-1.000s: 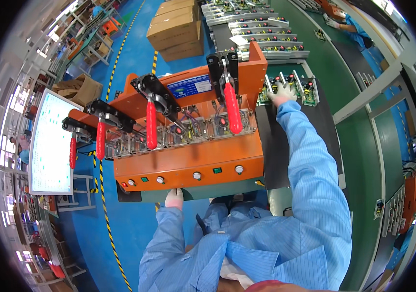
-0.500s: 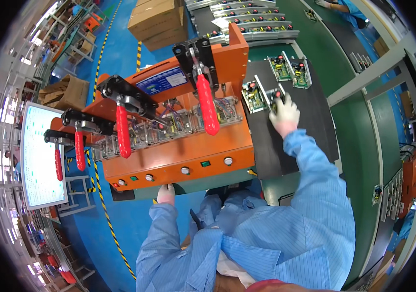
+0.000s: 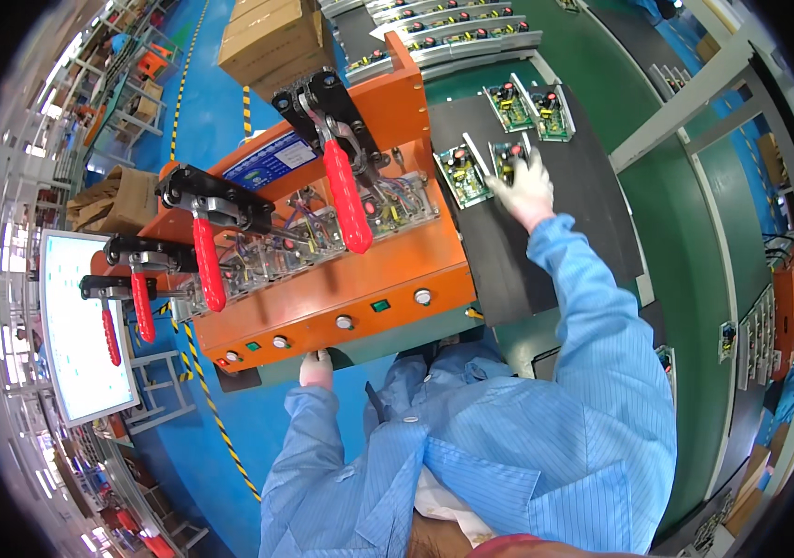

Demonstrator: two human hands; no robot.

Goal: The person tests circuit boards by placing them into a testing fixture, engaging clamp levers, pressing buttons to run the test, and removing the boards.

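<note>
Here I have my right hand (image 3: 525, 189), in a white glove, stretched out over the black mat (image 3: 546, 232) that covers the table beside the orange test fixture (image 3: 341, 279). Its fingers are closed around a small green circuit board (image 3: 507, 156), which sits near the mat's far edge, close to the fixture's right side. A second green circuit board (image 3: 462, 174) lies flat just to the left of it, between my hand and the fixture. Two more boards in pale trays (image 3: 529, 100) rest farther out, at the mat's far edge.

My left hand (image 3: 316, 369), also gloved, rests against the near lower edge of the fixture, under the row of round buttons (image 3: 350, 321); I cannot tell whether it grips anything, since only its back shows. The fixture carries four red-handled toggle clamps (image 3: 346, 195), all standing up over the clear plate with wiring beneath. A lit monitor (image 3: 76, 325) stands off the fixture's left end. Cardboard boxes (image 3: 271, 42) sit on the blue floor beyond the fixture, and a conveyor with rows of boards (image 3: 443, 37) runs past the table's far side.
</note>
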